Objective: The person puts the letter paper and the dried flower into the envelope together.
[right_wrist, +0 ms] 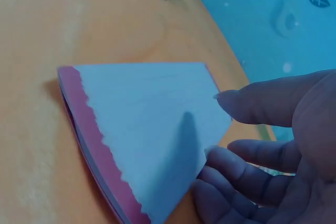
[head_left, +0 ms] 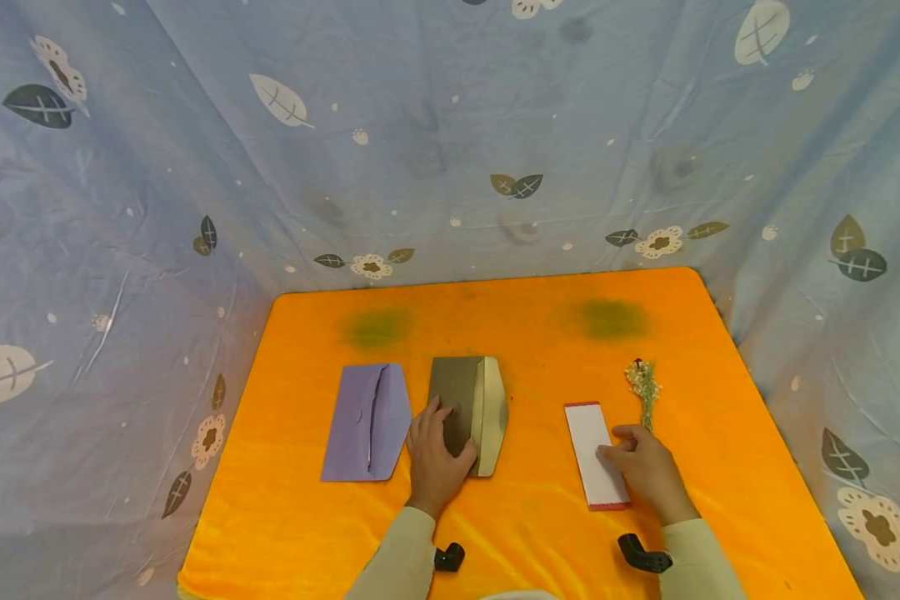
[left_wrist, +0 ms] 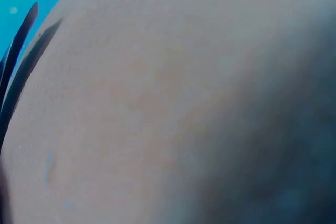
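Note:
In the head view, my left hand (head_left: 435, 462) rests on a dark olive-gold envelope (head_left: 457, 387), its fingers over the left side and its thumb near the flap fold. The envelope's pale gold flap points right, unfolded. My right hand (head_left: 648, 467) is at the right edge of a white card (head_left: 587, 429) with red ends. The right wrist view shows the card (right_wrist: 142, 114) lying on the cloth; thumb and fingertips sit at its edge, apart from each other. The left wrist view is mostly blurred cloth, with dark edges at its left and the hand hard to make out.
A purple envelope (head_left: 352, 425) with its flap spread lies left of the olive-gold one. Beyond my right hand lies a small bunch of dried flowers (head_left: 643, 383). Orange cloth (head_left: 525, 325) covers the table, and a patterned curtain (head_left: 435, 125) surrounds it.

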A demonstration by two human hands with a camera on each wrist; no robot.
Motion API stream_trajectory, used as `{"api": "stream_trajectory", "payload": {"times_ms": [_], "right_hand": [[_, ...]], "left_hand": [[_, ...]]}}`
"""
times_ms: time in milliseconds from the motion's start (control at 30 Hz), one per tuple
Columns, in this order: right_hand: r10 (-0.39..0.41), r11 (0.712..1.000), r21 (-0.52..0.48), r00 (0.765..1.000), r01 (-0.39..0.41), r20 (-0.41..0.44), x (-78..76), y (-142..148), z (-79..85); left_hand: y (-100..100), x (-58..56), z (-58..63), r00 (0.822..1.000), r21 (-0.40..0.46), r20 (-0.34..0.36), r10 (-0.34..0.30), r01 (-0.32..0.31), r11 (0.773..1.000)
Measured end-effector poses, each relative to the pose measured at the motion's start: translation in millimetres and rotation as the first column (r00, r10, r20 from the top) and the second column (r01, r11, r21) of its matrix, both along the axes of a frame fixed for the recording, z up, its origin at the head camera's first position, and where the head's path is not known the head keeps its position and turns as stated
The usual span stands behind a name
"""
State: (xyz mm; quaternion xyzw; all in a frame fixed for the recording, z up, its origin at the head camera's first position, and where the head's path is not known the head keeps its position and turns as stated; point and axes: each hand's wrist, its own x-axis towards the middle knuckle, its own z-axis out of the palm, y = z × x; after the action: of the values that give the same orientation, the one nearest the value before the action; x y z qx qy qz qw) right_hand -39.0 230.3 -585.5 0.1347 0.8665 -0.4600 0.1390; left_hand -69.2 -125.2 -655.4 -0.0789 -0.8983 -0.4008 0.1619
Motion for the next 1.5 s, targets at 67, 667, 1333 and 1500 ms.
{"api": "stream_trajectory", "payload": {"times_ms": [67, 667, 1333, 1500], "right_hand": [[0.003, 1.000, -0.020, 1.000, -0.004, -0.008, -0.5, -3.4, 0.7], [-0.027, 0.963, -0.268, 0.999, 0.031, 0.019, 3.5, -26.8, -3.5], [-0.178, 0.751, -0.622, 0.975, 0.220, 0.130, -2.5, -11.6, -3.8], [-0.213, 0.681, -0.696, 0.971, 0.229, 0.111, -2.3, -12.3, -0.5]], "left_hand": [[-0.2, -0.1, -0.2, 1.000, -0.002, 0.001, 0.000, 0.000, 1.000], [-0.2, -0.5, -4.0, 1.000, 0.000, -0.020, -0.010, 0.010, 1.000], [0.8, 0.7, -1.0, 1.000, 0.000, -0.027, -0.005, 0.005, 1.000], [1.1, 0.3, -3.0, 0.999, -0.006, -0.039, -0.002, 0.002, 1.000]]}}
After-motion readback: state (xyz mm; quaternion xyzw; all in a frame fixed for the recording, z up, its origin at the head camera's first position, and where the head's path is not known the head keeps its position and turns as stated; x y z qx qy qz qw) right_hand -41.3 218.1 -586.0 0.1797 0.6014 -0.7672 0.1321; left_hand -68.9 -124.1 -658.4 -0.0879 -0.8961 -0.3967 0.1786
